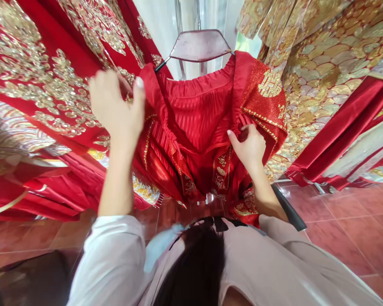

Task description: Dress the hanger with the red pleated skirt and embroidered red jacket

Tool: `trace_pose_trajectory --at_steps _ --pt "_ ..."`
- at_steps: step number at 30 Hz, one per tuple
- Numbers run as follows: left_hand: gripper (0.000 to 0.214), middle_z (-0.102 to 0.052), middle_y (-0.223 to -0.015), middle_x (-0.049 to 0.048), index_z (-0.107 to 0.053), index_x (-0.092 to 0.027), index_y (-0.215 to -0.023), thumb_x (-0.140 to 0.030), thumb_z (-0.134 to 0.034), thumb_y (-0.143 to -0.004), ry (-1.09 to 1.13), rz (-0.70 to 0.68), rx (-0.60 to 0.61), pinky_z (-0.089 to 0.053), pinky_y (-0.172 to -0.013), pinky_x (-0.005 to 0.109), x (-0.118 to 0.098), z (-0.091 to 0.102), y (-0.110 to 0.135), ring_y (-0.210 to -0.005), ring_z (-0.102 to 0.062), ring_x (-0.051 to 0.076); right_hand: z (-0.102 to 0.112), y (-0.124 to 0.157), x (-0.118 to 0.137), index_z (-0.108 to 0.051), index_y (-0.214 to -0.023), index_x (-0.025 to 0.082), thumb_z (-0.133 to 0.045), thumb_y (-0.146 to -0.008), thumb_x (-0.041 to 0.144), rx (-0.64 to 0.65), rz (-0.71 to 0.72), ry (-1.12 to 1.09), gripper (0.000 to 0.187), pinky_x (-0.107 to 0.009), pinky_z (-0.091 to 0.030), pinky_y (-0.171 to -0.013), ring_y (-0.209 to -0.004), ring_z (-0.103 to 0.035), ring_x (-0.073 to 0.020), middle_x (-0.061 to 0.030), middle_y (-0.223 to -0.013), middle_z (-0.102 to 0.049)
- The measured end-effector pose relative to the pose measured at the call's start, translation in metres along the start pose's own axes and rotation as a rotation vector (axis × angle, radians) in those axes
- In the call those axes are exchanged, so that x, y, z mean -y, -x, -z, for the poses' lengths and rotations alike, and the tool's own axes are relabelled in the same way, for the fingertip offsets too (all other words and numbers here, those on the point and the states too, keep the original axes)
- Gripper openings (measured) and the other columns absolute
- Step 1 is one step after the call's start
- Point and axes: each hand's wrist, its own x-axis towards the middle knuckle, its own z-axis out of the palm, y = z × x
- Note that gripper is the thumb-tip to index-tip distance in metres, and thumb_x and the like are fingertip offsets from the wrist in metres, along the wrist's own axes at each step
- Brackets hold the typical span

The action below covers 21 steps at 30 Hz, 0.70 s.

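A red pleated skirt (197,121) with a gathered elastic waistband and gold-embroidered panels hangs in front of me on a hanger (200,44) with a thin dark frame. My right hand (250,146) grips its right side just below the waistband, thumb in front and fingers curled into the cloth. At the upper left, my left hand (116,102) is raised beside the skirt's left edge. Its fingers are bent, the thumb points up apart from them, and no cloth shows between them. Whether that thumb touches the skirt is hard to tell.
Red garments with gold sequins (51,76) hang close on the left. To the right is a gold scale-patterned garment (334,59), with red cloth (344,131) below it. The floor has red tiles (347,221). A dark object (28,276) lies at the lower left.
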Motion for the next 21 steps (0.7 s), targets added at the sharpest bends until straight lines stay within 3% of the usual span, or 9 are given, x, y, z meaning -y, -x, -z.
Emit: trace_pose_trajectory --at_steps 3,5,7,11,13,17,21 --pt "0.05 -0.058 -0.079 0.007 -0.058 -0.014 -0.08 -0.061 -0.043 -0.086 -0.086 0.181 0.297 -0.046 -0.074 0.036 -0.021 0.017 0.053 -0.079 -0.058 0.024 -0.007 0.004 -0.011 -0.045 -0.068 0.016 -0.06 -0.078 0.041 0.098 -0.001 -0.058 0.031 -0.024 -0.029 -0.059 -0.056 -0.041 -0.0119 -0.0021 -0.062 -0.049" --pt "0.041 -0.058 -0.073 0.0071 -0.058 -0.015 -0.075 -0.054 -0.048 -0.085 -0.07 0.179 0.486 -0.043 -0.067 0.032 -0.032 0.019 0.078 -0.073 -0.058 0.024 -0.004 0.002 -0.011 -0.034 -0.059 0.016 -0.055 -0.078 0.029 0.099 0.076 -0.146 0.031 -0.024 -0.025 -0.057 -0.053 -0.034 -0.0096 0.0002 -0.056 -0.041" --pt "0.032 -0.059 -0.072 0.0079 -0.059 -0.016 -0.072 -0.04 -0.046 -0.088 -0.049 0.114 0.584 -0.04 -0.062 0.029 -0.043 0.015 0.095 -0.072 -0.059 0.023 0.001 0.004 -0.001 -0.025 -0.057 0.017 -0.048 -0.076 0.022 0.054 0.208 -0.249 0.031 -0.023 -0.022 -0.055 -0.052 -0.029 -0.0084 0.0011 -0.054 -0.033" --pt "0.022 -0.061 -0.074 0.0102 -0.061 -0.015 -0.075 -0.025 -0.045 -0.087 0.009 -0.105 0.59 -0.038 -0.06 0.028 -0.072 0.007 0.118 -0.078 -0.059 0.024 0.002 0.021 0.036 -0.019 -0.058 0.016 -0.041 -0.075 0.015 -0.007 0.537 -0.369 0.028 -0.025 -0.018 -0.055 -0.054 -0.025 -0.0095 0.0003 -0.053 -0.028" --pt "0.02 -0.061 -0.075 0.0101 -0.062 -0.015 -0.078 -0.022 -0.045 -0.087 0.08 -0.214 0.62 -0.039 -0.061 0.028 -0.086 0.0 0.127 -0.079 -0.059 0.024 -0.006 0.028 0.047 -0.019 -0.058 0.016 -0.039 -0.075 0.012 -0.002 0.618 -0.417 0.027 -0.025 -0.02 -0.056 -0.055 -0.025 -0.0101 -0.0001 -0.054 -0.028" --pt "0.017 -0.062 -0.078 0.0089 -0.061 -0.016 -0.079 -0.022 -0.048 -0.087 0.143 -0.22 0.674 -0.037 -0.059 0.027 -0.089 -0.023 0.129 -0.081 -0.059 0.023 -0.032 0.026 0.038 -0.021 -0.059 0.016 -0.039 -0.075 0.012 0.123 0.585 -0.438 0.024 -0.024 -0.024 -0.058 -0.058 -0.03 -0.0107 -0.0008 -0.056 -0.031" --pt "0.025 -0.057 -0.069 0.006 -0.052 -0.018 -0.065 -0.03 -0.05 -0.086 0.239 -0.07 0.543 -0.034 -0.059 0.027 -0.068 -0.039 0.132 -0.074 -0.056 0.021 -0.043 0.022 0.013 -0.024 -0.059 0.016 -0.043 -0.076 0.016 0.147 0.464 -0.384 0.026 -0.024 -0.024 -0.059 -0.059 -0.031 -0.0105 -0.0001 -0.058 -0.032"
